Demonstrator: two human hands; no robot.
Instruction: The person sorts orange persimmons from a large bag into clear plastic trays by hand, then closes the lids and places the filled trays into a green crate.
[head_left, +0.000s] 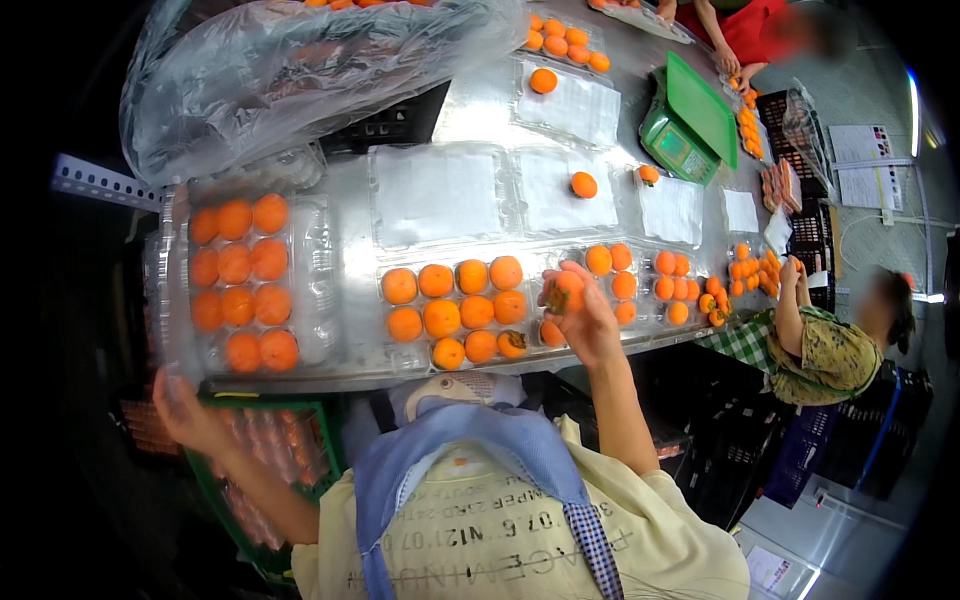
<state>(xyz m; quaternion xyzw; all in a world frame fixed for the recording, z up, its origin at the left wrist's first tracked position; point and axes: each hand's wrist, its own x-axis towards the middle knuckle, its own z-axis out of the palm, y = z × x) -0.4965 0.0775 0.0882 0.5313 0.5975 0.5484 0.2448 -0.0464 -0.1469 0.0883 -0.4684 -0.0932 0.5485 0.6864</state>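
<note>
My right hand (589, 322) holds an orange persimmon (565, 291), its leafy calyx showing, above the table's front edge. Below and left of it, a clear plastic tray with rows of persimmons (441, 318) has its lid folded back, lined with a white sheet (439, 196). Blurred at the far left, my left hand (180, 414) is at the front corner of a clear plastic lid (176, 285); whether its fingers grip the lid is unclear. That lid adjoins a tray of persimmons (236, 262) with its right-front cells bare.
Clear plastic film (315, 75) covers a dark crate at the back left. A green scale (686, 120) stands on the metal table (472, 112). More persimmon trays (671, 277) line the right, where a co-worker (817, 345) works. A green crate (262, 465) of packed fruit sits below.
</note>
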